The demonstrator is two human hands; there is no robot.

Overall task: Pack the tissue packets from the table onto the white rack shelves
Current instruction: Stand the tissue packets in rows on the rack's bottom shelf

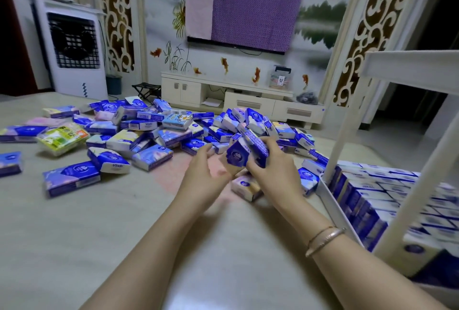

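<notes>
The right hand (269, 160) had its fingers curled around a small bundle of blue-and-white tissue packets (244, 152), gripping them just above the table (99, 222), the nearest packet turned end-on so that its round logo faced the camera. The left hand (201, 173) reached in beside it with fingers extended and loosely spread, their tips close to the bundle's left edge; motion blur made it impossible to tell whether they actually touched it. Two thin bracelets (323, 239) sat on the right wrist. Directly under the hands lay a pale packet with a yellowish face (246, 186), flat on the tabletop. Beyond the hands, a loose heap of tissue packets (159, 130) spread across the table, most of them blue and white, some lying flat and others tipped against one another. Among them was a light blue packet with a cartoon print (177, 120) resting on top of the heap, and toward the left a larger green-and-yellow pack (60, 138). A few single packets lay apart at the left edge. To the right stood the white rack (347, 120), whose lower shelf (332, 200) was filled with packets standing upright in tight rows (387, 193). Against the far wall hung a television under a purple cloth cover (250, 12) above a white cabinet (238, 97), with a white air cooler (74, 48) at the left.
</notes>
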